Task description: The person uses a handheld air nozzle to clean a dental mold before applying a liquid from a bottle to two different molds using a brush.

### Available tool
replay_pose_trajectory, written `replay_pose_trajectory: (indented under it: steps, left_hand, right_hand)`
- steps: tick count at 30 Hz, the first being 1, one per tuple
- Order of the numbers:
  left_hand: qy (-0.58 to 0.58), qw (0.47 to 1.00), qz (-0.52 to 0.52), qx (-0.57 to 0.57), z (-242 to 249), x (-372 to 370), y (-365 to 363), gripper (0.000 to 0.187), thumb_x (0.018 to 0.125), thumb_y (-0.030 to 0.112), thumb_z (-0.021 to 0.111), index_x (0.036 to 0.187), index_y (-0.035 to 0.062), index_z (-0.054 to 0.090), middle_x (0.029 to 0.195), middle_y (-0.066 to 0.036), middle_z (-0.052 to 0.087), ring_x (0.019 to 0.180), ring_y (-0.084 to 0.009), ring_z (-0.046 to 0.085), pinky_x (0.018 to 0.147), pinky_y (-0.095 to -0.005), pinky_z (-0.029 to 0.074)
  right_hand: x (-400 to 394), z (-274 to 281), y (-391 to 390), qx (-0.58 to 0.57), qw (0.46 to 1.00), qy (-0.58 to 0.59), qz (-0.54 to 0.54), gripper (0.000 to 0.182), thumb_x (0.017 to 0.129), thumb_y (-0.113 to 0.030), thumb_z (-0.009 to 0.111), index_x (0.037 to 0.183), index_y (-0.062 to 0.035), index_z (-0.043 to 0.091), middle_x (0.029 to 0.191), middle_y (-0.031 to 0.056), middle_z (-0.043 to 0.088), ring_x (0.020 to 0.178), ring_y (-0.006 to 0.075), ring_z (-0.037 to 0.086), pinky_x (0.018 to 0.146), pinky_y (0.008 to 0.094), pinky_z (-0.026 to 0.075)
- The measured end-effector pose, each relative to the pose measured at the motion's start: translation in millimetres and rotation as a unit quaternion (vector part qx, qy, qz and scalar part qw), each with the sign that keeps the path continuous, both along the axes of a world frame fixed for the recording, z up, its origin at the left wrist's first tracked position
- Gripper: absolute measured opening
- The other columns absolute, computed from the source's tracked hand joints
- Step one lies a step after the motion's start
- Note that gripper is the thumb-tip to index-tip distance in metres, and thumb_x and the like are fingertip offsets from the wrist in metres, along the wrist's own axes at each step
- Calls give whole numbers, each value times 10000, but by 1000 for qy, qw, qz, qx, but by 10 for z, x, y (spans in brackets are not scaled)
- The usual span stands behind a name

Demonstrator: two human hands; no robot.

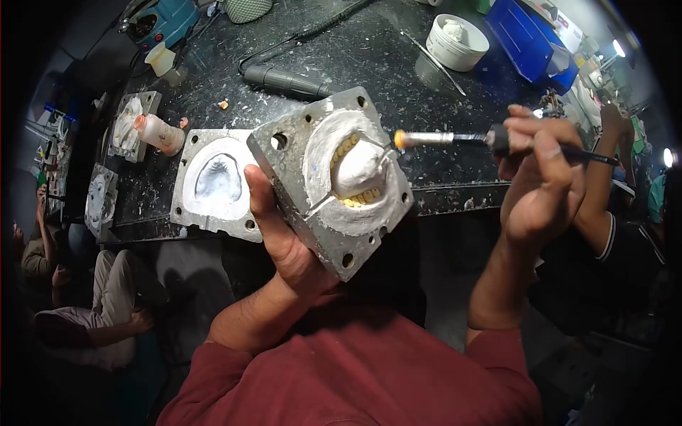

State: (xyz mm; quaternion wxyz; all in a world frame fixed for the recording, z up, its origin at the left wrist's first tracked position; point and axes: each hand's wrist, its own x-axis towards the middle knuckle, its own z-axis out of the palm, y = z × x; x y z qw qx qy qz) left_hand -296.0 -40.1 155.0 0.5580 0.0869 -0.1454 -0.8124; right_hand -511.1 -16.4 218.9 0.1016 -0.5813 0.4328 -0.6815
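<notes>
My left hand (pixel 284 241) grips a square metal flask half (pixel 334 177) tilted toward me; white plaster fills it, with a row of yellowish teeth around a white mound. My right hand (pixel 540 177) pinches a thin brush (pixel 455 138) with a black handle and metal ferrule, held level, its tip at the right side of the plaster mound. The other flask half (pixel 217 184), with a hollow white plaster bed, lies flat on the dark bench just left of the held one.
A black handpiece (pixel 288 82) with cable lies behind the flask. A white cup of plaster (pixel 458 41) and a blue bin (pixel 529 39) stand at the back right. A small bottle (pixel 160 133) and more flask parts (pixel 99 199) sit at left. Other people sit left and right.
</notes>
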Motion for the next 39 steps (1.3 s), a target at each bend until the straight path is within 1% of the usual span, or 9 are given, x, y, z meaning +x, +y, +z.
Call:
replay_pose_trajectory:
  steps: [2,8,10,12,19,21,25,28,39]
  left_hand:
    - [17,1000,0,-18,-56,58,-34,856,949,719,439,1467,38,405,1382,-156,548,1241,-298,579,1054,-485,491]
    - [88,995,-33,-13,-84,102,-102,861,943,725,445,1475,50,409,1424,-145,516,1264,-306,554,1068,-496,467]
    - [42,999,-13,-7,-89,125,-111,851,944,717,456,1478,56,408,1433,-146,506,1275,-308,544,1070,-498,464]
    - [127,990,-41,-43,-139,152,-108,792,980,693,385,1490,88,413,1463,-151,489,1316,-322,507,1116,-504,410]
    - [104,994,25,-11,-103,239,-43,841,949,693,477,1479,46,389,1427,-161,497,1285,-314,524,1080,-491,454]
    - [-204,967,84,-124,-105,289,-42,812,979,697,351,1516,89,347,1490,-144,439,1338,-316,480,1106,-502,419]
    - [-292,921,102,-237,52,259,-90,881,944,752,310,1523,88,331,1487,-145,428,1347,-331,467,1103,-508,419]
    - [-293,905,116,-284,34,226,-149,867,948,745,305,1526,99,326,1481,-145,432,1345,-325,470,1100,-506,425]
    - [-302,909,143,-248,-45,193,-149,851,945,725,381,1512,92,342,1455,-143,455,1296,-319,519,1045,-509,476]
  right_hand:
    - [54,-44,86,61,995,79,-5,201,929,-140,549,871,0,681,787,61,698,631,128,605,989,394,445]
    - [167,-73,170,-14,981,185,59,118,901,-59,589,944,-19,691,833,46,731,775,148,678,1041,465,416]
    - [198,-101,129,-30,987,133,81,120,897,-64,596,956,-26,693,816,44,729,774,150,680,1054,467,406]
    - [180,-143,56,8,982,186,-4,116,898,-75,602,959,-39,695,814,46,730,777,147,677,1070,474,393]
    - [189,-157,65,19,993,100,62,153,918,-95,583,971,-18,704,810,61,719,774,138,674,1094,488,368]
    - [238,-165,48,11,991,122,45,167,930,-100,569,974,-10,702,807,60,715,781,152,680,1097,498,372]
    - [180,-109,61,-27,992,81,92,147,918,-82,591,976,-14,708,828,77,725,808,161,691,1100,509,374]
    - [218,-37,34,-13,984,163,67,204,924,-158,530,964,0,653,737,94,644,728,179,629,1119,595,345]
    - [67,286,-5,-57,933,320,156,217,956,-198,532,1031,-28,644,701,54,628,743,178,616,1106,597,347]
